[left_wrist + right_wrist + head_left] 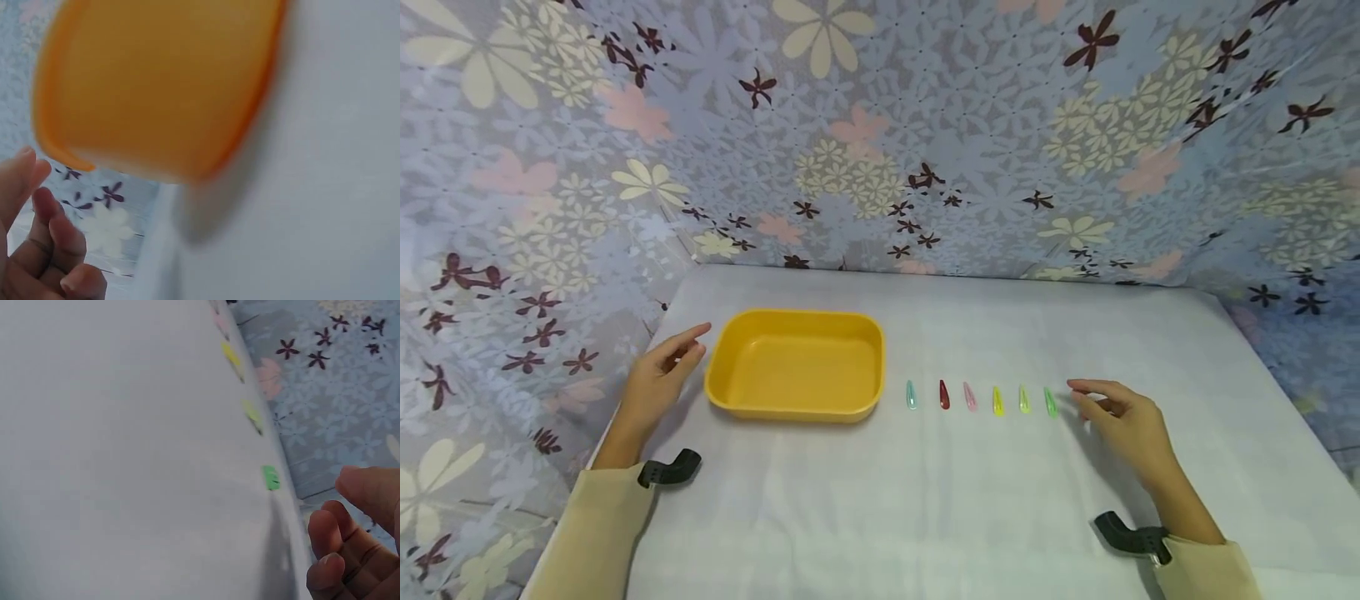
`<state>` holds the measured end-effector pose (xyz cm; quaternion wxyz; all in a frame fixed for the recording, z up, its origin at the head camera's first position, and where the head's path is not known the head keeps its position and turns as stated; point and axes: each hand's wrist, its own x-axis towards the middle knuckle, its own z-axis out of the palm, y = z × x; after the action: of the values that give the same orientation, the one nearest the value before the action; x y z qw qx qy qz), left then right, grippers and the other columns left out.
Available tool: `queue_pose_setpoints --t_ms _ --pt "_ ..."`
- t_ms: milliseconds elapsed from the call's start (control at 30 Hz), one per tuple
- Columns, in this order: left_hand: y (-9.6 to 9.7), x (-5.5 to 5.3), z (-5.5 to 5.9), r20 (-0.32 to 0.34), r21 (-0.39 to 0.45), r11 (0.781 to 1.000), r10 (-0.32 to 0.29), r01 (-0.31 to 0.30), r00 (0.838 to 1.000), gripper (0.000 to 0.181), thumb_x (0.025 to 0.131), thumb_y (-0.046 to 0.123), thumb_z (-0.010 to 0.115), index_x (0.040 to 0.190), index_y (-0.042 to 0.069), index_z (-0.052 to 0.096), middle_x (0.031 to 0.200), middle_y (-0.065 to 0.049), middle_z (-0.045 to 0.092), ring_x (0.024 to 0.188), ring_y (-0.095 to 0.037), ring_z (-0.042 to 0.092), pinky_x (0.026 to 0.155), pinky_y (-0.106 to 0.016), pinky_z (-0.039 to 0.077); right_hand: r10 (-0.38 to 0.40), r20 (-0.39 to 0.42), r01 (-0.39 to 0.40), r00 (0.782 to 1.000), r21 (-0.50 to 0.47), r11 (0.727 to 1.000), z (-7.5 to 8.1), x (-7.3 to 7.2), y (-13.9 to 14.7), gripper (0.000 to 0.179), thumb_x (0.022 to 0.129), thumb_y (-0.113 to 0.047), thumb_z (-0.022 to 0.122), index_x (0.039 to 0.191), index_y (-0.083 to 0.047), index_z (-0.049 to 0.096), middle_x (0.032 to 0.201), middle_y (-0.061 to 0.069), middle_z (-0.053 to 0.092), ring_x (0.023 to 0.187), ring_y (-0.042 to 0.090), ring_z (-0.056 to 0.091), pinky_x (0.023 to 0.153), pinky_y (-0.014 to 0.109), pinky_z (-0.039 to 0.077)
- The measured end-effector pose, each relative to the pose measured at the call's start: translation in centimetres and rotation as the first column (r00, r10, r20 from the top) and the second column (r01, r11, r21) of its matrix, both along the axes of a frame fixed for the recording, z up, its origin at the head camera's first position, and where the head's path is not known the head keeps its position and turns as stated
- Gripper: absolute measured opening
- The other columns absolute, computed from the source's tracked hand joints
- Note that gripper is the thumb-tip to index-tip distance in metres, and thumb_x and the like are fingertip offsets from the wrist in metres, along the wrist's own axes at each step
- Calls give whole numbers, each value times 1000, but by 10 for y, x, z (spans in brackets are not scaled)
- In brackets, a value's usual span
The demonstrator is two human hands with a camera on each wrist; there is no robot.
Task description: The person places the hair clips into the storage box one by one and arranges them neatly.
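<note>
A row of snap hair clips lies on the white table: teal (912,395), dark red (944,395), pink (970,396), yellow (997,401), yellow-green (1024,399) and green (1050,402). To their left stands a yellow rectangular tray (793,414) with nothing inside. My left hand (658,379) hovers by the tray's left side, fingers loosely bent, holding nothing. Just right of the green clip, my right hand (1123,425) is likewise relaxed with nothing in it. The right wrist view shows the green clip (271,478) beside its fingers; the tray (156,81) fills the top of the left wrist view.
A white cloth (850,500) covers the table. Flower-patterned fabric (925,125) rises behind the table's back edge and along its left side. Black wrist straps (670,469) show at both sleeves.
</note>
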<state>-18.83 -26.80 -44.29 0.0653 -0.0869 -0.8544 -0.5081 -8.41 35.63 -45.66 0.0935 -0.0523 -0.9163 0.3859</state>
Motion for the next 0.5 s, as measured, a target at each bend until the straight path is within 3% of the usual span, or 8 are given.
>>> queue_pose_setpoints --t_ms 100,200,333,500 --pt "-3 1 -9 31 3 1000 -14 14 999 45 107 33 56 148 15 57 111 -9 60 83 -19 51 63 -19 44 26 -4 -26 1000 29 999 -10 -5 -7 30 100 -33 69 124 -16 75 119 9 69 77 9 67 56 24 48" --pt "-6 1 -16 59 11 998 -56 55 997 47 108 35 52 151 14 53 130 -14 61 97 -9 57 77 -12 48 53 -19 -52 998 59 997 -17 -8 -13 29 99 -34 70 122 -18 76 123 6 68 80 6 65 60 23 52" --pt "-4 1 -21 125 117 987 -123 108 985 51 109 36 50 155 14 47 156 -16 44 119 -1 54 90 -13 49 84 -56 -78 995 99 992 -23 -9 -14 24 98 -29 72 119 -18 78 121 5 69 83 2 62 65 18 51" --pt "7 1 -26 184 276 957 -139 85 973 52 107 33 55 154 12 47 154 -11 44 117 -8 49 91 -13 48 98 -87 -84 991 155 984 -25 -8 -10 20 96 -23 75 115 -16 79 117 5 69 83 -2 59 68 13 47"
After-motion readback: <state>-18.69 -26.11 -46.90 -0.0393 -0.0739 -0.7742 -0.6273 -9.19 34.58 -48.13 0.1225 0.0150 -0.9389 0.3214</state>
